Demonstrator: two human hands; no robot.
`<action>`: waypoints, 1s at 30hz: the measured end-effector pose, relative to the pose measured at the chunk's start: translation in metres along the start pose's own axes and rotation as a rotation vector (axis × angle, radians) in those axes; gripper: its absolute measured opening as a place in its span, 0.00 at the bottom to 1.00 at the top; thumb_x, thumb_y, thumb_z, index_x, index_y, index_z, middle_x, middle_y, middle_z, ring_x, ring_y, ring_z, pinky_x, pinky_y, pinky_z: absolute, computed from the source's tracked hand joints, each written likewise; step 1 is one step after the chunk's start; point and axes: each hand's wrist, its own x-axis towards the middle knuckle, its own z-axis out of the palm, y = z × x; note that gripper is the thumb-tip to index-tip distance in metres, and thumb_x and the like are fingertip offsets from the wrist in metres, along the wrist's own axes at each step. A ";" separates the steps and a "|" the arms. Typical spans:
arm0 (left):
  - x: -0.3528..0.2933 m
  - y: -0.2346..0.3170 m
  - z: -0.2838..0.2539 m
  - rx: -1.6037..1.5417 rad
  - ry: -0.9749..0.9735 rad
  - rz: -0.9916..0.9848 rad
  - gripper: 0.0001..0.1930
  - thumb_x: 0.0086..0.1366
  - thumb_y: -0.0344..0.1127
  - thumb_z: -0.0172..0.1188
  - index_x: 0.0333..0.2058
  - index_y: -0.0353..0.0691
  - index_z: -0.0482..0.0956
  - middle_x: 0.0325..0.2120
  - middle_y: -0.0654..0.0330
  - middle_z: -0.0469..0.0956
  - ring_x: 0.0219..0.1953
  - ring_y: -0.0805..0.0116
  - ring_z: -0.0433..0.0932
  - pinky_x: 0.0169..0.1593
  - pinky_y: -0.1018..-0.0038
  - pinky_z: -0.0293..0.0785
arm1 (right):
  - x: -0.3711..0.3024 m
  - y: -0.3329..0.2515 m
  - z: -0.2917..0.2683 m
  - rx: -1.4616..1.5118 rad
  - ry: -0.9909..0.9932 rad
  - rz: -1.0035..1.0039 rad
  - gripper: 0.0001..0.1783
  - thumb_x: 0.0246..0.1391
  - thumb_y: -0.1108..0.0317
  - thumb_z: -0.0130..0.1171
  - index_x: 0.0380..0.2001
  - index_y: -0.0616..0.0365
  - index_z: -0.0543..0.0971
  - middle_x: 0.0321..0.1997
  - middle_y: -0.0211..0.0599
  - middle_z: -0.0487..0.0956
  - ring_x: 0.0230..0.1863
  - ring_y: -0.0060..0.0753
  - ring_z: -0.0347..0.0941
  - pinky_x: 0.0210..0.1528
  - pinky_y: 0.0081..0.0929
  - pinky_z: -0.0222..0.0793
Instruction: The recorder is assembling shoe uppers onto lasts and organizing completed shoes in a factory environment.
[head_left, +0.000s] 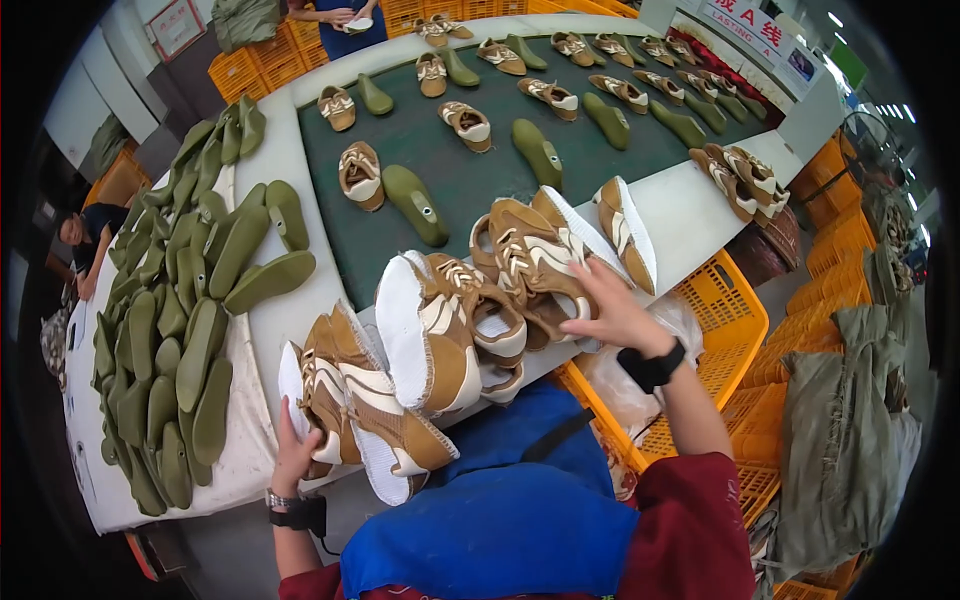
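Brown-and-white sneakers (455, 345) stand packed in a row along the near edge of the table, several tipped on their sides with white soles showing. My left hand (293, 452) grips the leftmost sneaker (325, 395), thumb on its near side and fingers by its white sole. At the row's right part, my right hand (622, 318) rests against a sneaker (535, 255), fingers spread and thumb by its collar. Another sneaker (627, 235) leans on its side just beyond that hand.
Olive-green shoe lasts (200, 350) lie heaped on the white tabletop at left. Sneakers and lasts stand on the green conveyor belt (400, 140) ahead. A yellow crate (735, 320) with clear plastic sits at right, near stacked crates (840, 260). Two other people are at the far side and left.
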 end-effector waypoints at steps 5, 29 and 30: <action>0.016 0.023 0.030 -0.261 -0.098 -0.079 0.46 0.53 0.37 0.63 0.64 0.34 0.43 0.60 0.45 0.53 0.62 0.57 0.55 0.63 0.68 0.51 | 0.012 0.017 0.016 -0.047 0.023 0.091 0.52 0.39 0.41 0.64 0.64 0.49 0.55 0.64 0.66 0.51 0.65 0.62 0.49 0.65 0.40 0.48; 0.015 0.045 0.046 -0.412 0.024 -0.203 0.39 0.56 0.25 0.58 0.63 0.35 0.47 0.56 0.46 0.58 0.49 0.60 0.70 0.49 0.72 0.72 | 0.042 0.154 -0.044 -0.156 0.487 0.434 0.19 0.44 0.69 0.52 0.44 0.51 0.72 0.32 0.54 0.78 0.35 0.58 0.74 0.39 0.47 0.69; 0.015 0.059 0.049 -0.467 0.041 -0.213 0.38 0.57 0.23 0.55 0.63 0.37 0.46 0.55 0.46 0.60 0.48 0.60 0.71 0.46 0.72 0.74 | 0.049 0.141 -0.041 -0.166 0.378 0.428 0.18 0.45 0.69 0.51 0.44 0.51 0.72 0.32 0.53 0.78 0.36 0.57 0.74 0.40 0.46 0.69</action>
